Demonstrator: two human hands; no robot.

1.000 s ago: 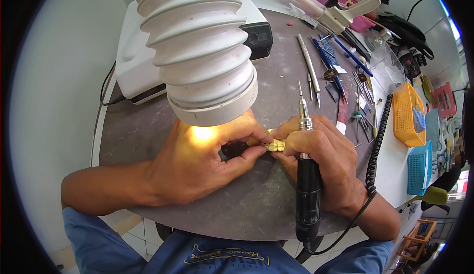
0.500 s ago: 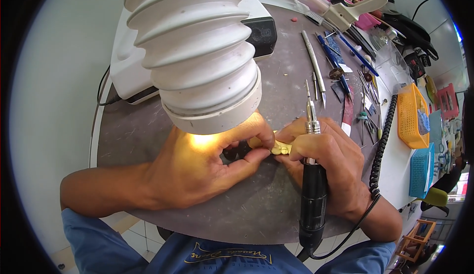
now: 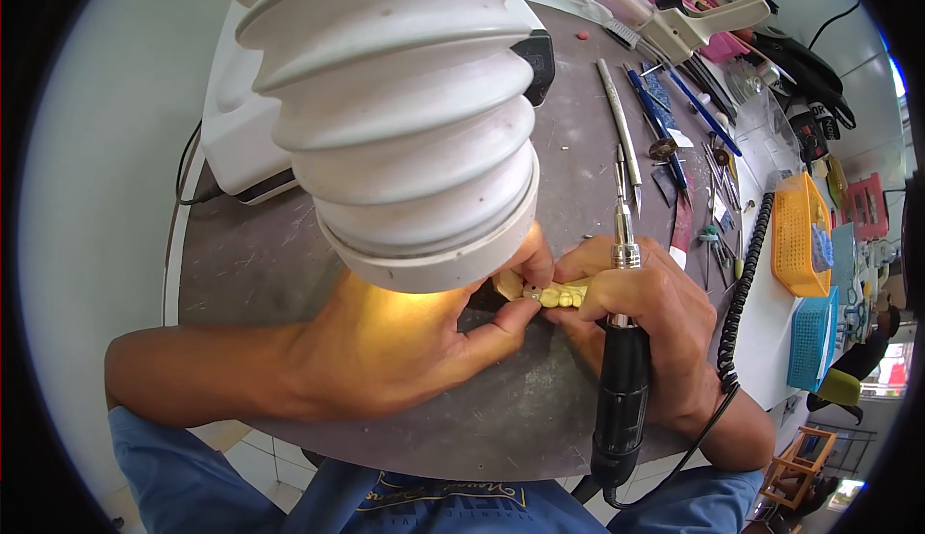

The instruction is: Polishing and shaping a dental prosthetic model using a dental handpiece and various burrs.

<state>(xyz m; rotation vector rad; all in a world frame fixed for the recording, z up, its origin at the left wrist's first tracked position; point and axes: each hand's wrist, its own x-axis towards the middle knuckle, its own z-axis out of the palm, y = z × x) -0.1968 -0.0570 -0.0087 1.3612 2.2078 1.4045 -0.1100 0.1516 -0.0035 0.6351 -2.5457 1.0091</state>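
My left hand (image 3: pixel 400 356) comes in from the left, its thumb and forefinger pinched around a small pale tooth crown (image 3: pixel 532 292) at the end of a yellow dental cast (image 3: pixel 564 297). A row of moulded teeth shows on the cast between my two hands. My right hand (image 3: pixel 665 327) steadies the cast with its fingertips. That same hand also grips a black rotary handpiece (image 3: pixel 621 390), upright, its metal collet and thin bur pointing away from me, off the cast. The hose end covers part of my left fingers.
A thick white corrugated hose (image 3: pixel 405 139) hangs over the grey worktop (image 3: pixel 279 274), with bright light under its mouth. Beyond my right hand lie a knife (image 3: pixel 620 120), burs and blue-handled tools. Orange (image 3: pixel 800 235) and blue baskets (image 3: pixel 814 337) stand at right beside a coiled cord (image 3: pixel 747 293).
The cast shows more between my hands, with its row of teeth and the pale crown now visible. Both hands have shifted slightly right in view, and the hose looms larger.
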